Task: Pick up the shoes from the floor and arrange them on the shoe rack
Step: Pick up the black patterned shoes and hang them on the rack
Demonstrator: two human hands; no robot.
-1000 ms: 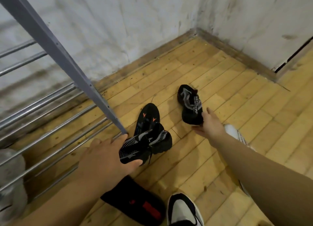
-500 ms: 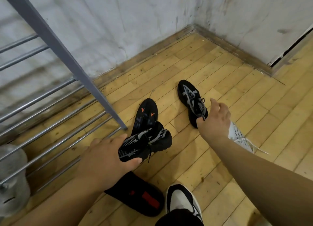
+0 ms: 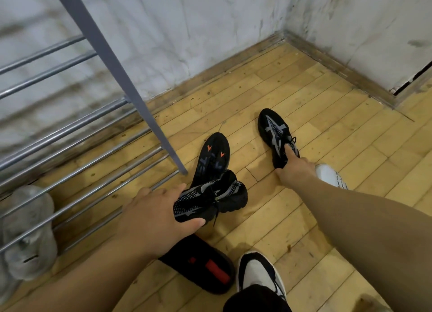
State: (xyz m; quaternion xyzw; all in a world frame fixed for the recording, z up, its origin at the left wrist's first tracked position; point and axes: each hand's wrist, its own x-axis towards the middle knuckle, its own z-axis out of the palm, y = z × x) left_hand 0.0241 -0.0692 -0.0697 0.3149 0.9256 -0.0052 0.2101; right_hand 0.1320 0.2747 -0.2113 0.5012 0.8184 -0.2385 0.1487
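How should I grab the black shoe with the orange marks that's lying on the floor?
Grip the black shoe with orange marks at its heel end, probably from the right. It lies sole-up, toe pointing away, with the rack leg close on its left. The held shoe hides the heel, so lift that clear first.

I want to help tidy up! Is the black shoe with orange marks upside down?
Yes. The black shoe with orange marks lies on the wooden floor sole up; its tread faces the camera.

The right hand's fingers point(image 3: 288, 151) were buried inside the black shoe point(image 3: 273, 134). A white shoe point(image 3: 328, 175) at three o'clock lay half behind the forearm. At nine o'clock a grey shoe point(image 3: 28, 232) was blurred behind the rack's bars point(image 3: 93, 194).
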